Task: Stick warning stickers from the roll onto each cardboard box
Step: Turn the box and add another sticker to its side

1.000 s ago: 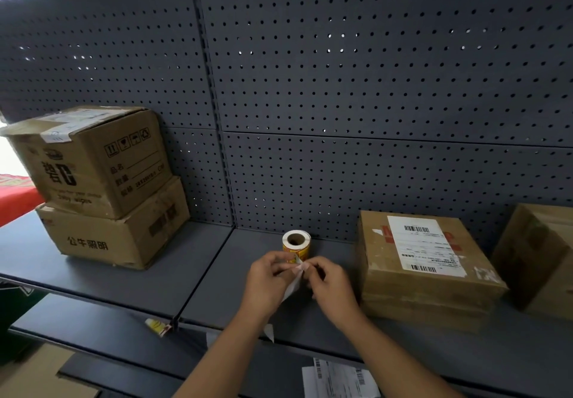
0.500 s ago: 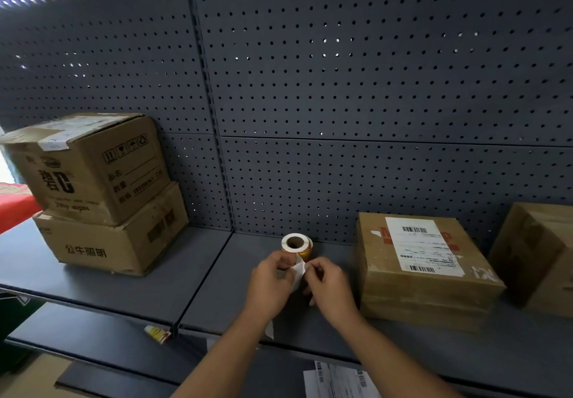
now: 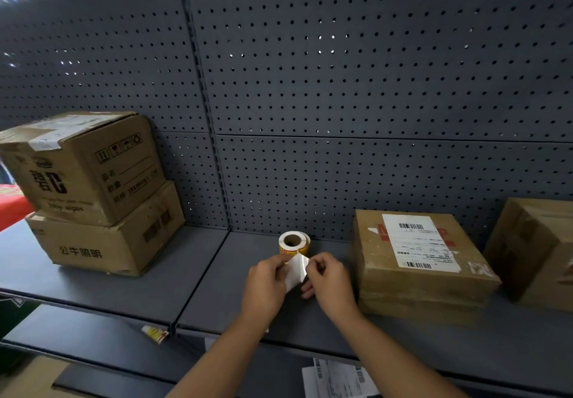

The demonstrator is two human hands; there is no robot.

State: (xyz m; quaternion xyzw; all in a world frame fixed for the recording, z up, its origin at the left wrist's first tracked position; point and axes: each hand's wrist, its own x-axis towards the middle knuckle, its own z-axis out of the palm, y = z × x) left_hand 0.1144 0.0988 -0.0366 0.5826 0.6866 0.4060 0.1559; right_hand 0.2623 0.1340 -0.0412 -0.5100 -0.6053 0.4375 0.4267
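Left hand (image 3: 266,283): fingers pinch the white backing strip (image 3: 296,270), steadying it.
Right hand (image 3: 328,280): fingers nip the strip's edge, apparently to peel a sticker.
Roll (image 3: 294,242): on shelf (image 3: 102,283), 12 o'clock of hands.
Labelled box (image 3: 415,261): 2 o'clock, within reach.
Stacked boxes (image 3: 93,193): 10 o'clock.

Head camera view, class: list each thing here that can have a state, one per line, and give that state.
Sticker roll: on its side on the shelf, strip pulled out.
Backing strip: pinched between both hands.
Left hand: gripping the strip.
Right hand: gripping the strip.
Labelled box: closed, flat.
Top left box: closed, stacked on the lower box.
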